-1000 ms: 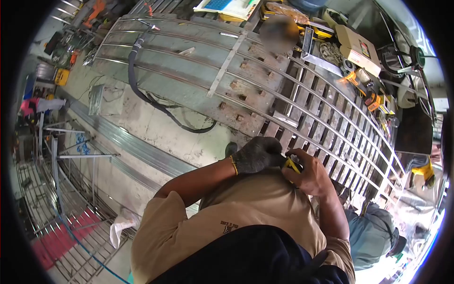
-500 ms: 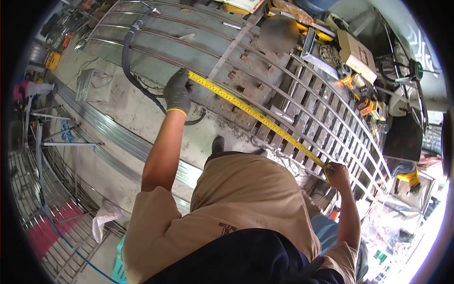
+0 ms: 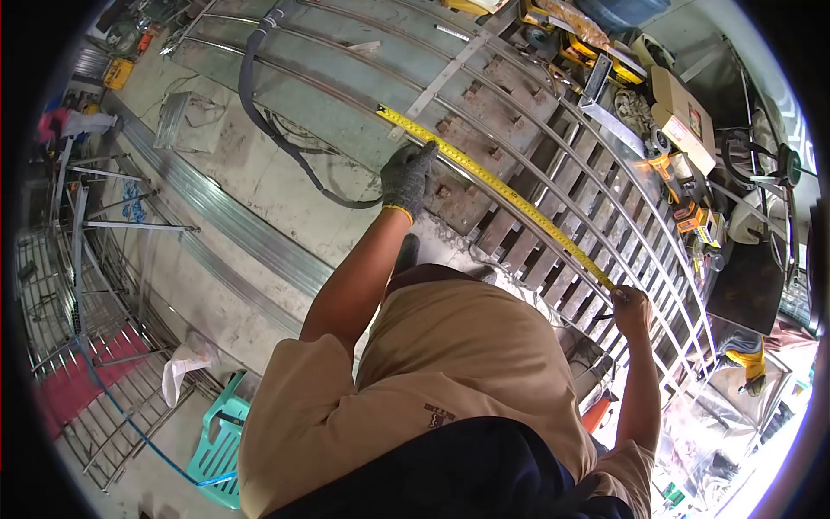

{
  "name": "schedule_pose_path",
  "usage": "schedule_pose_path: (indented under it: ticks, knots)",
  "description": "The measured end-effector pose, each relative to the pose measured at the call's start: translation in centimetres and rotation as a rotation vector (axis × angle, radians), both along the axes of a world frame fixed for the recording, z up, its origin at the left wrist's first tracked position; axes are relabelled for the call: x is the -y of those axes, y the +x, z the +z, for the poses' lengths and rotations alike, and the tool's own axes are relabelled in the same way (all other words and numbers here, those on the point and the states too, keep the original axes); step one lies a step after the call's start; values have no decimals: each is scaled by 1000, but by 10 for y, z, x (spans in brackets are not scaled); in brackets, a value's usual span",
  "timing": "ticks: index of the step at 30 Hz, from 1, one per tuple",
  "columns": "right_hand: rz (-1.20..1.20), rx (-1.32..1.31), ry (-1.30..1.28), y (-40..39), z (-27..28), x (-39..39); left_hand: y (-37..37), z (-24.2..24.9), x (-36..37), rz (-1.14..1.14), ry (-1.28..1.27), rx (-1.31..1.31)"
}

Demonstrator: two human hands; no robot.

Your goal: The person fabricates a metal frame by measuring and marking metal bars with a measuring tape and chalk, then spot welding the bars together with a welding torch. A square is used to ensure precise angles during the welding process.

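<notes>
A yellow tape measure (image 3: 506, 201) is stretched slantwise along a metal bar of the long frame (image 3: 536, 177). Its free end lies at the upper left, by a flat crosspiece (image 3: 450, 73). My left hand (image 3: 406, 180), in a grey knitted glove with a yellow cuff, is closed with its fingertips at the near edge of the blade, a little short of that end. At the other end my bare right hand (image 3: 632, 310) is wrapped round the tape measure, and its case is mostly hidden in the fist.
A slatted metal bench (image 3: 519, 246) and plates lie under the frame. A dark hose (image 3: 259, 121) curves across on the left. Metal channels (image 3: 225, 221) lie on the floor. Power tools (image 3: 661, 164) and a cardboard box (image 3: 683, 117) stand at right. A green plastic chair (image 3: 216, 441) is lower left.
My left hand has moved from the tape's free end rightward along the blade, and that end now lies bare on the frame. My right hand has shifted slightly right. The view has shifted somewhat.
</notes>
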State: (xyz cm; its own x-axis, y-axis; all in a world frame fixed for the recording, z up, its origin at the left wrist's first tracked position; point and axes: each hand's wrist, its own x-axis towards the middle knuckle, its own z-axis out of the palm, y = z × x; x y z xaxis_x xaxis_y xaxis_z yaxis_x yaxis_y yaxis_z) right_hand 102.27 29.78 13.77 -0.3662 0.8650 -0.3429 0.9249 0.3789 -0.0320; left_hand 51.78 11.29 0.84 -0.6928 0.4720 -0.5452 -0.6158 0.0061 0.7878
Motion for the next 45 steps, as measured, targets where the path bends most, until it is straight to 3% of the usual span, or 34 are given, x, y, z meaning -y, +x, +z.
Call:
schedule_pose_path:
  ticks: [6,12,33,38,42,45]
  knots:
    - [0,28,24,7,-25,8,-11,-6,5,3,-7,123]
    - [107,-75,159,1,-31,21,-28,-11,-2,-105,-92,27]
    - [183,-41,278,8,-44,35,-36,-24,3,-224,-45,-28]
    - [217,-42,267,14,-43,27,-38,-51,7,-274,53,-217]
    - [219,-8,264,17,-43,27,-39,-27,4,-356,-89,-185]
    - [227,-1,274,16,-44,27,-36,-23,0,-274,-85,-97]
